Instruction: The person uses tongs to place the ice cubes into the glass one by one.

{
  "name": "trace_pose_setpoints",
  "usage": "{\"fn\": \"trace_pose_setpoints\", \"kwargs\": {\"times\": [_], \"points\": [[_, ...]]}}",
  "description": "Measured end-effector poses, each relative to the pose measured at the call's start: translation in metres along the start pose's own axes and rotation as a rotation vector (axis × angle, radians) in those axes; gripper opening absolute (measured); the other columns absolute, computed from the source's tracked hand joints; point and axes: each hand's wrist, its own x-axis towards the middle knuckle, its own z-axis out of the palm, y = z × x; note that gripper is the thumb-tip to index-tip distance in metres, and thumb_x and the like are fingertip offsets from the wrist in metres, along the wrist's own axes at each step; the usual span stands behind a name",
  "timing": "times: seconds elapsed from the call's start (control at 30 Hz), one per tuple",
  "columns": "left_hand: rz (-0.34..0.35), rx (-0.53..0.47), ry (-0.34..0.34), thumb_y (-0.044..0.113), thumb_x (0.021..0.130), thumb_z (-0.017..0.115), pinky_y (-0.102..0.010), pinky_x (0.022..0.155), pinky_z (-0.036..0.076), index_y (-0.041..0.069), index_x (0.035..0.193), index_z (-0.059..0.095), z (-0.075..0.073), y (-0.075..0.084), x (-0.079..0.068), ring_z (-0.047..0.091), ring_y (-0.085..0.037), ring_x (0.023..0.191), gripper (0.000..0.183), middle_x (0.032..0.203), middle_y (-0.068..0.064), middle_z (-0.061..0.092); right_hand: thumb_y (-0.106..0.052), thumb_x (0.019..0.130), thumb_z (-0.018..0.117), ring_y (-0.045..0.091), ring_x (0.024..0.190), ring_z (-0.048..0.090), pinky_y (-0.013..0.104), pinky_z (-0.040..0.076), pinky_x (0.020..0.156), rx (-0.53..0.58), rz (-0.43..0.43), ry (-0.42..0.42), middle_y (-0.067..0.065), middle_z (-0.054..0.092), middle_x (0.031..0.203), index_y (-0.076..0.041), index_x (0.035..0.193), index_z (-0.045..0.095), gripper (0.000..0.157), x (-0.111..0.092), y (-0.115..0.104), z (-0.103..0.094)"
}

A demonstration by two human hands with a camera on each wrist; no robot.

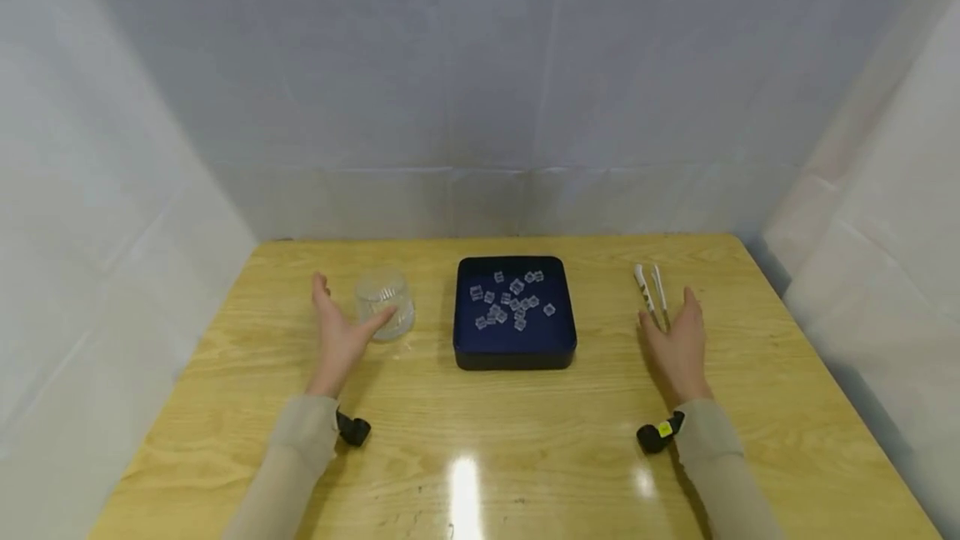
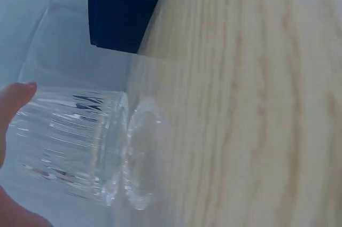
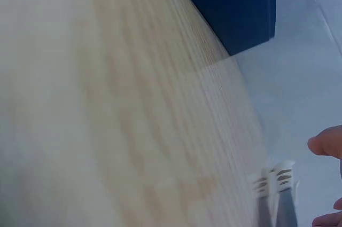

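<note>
A clear ribbed glass [image 1: 386,304] stands upright on the left side of the table. My left hand [image 1: 341,338] is beside it with thumb and fingers spread wide; in the head view the thumb overlaps the glass, and I cannot tell whether it touches. The left wrist view shows the glass [image 2: 69,144] close up next to the thumb. On the right lie tongs [image 1: 643,286] with white ends, two arms spread in a V. My right hand [image 1: 678,348] is over their near end, fingers extended, hiding part of them. White ends of the tongs [image 3: 283,176] show below the fingers in the right wrist view.
Between the hands sits a dark blue square tray [image 1: 514,359] holding several clear cubes [image 1: 516,304], scattered over its floor. The wooden table [image 1: 420,448] is enclosed at the back and both sides by pale sheeting [image 1: 495,107].
</note>
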Motion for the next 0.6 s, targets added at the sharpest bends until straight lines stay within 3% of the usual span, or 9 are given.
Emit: {"fn": "trace_pose_setpoints", "kwargs": {"times": [0.27,0.47,0.6], "points": [[-0.011,-0.095,-0.059,0.033,0.077,0.086,-0.05,0.12,0.016,0.02,0.158,-0.01,0.009,-0.016,0.012,0.006,-0.03,0.149,0.126,0.164,-0.011,0.003,-0.029,0.096,0.06,0.042,0.144,0.022,0.058,0.025,0.114,0.08,0.113,-0.021,0.023,0.015,0.161,-0.006,0.158,0.005,0.086,0.01,0.012,0.009],[0.007,-0.142,-0.127,0.029,0.078,0.086,-0.05,0.12,0.018,0.016,0.159,0.003,0.015,-0.026,0.021,0.012,-0.029,0.149,0.118,0.163,-0.009,0.015,-0.014,0.094,0.061,0.043,0.135,0.038,0.054,0.033,0.11,0.033,0.032,0.034,0.029,0.038,0.149,0.004,0.151,0.029,0.068,0.015,0.028,0.014],[-0.002,-0.168,-0.14,0.026,0.076,0.088,-0.051,0.117,0.024,0.013,0.157,0.019,0.018,-0.038,0.024,0.026,-0.031,0.144,0.107,0.157,-0.011,0.029,-0.009,0.093,0.063,0.045,0.121,0.051,0.057,0.041,0.1,-0.016,-0.04,0.092,0.03,0.051,0.136,0.005,0.143,0.043,0.056,0.017,0.032,0.02]]}}
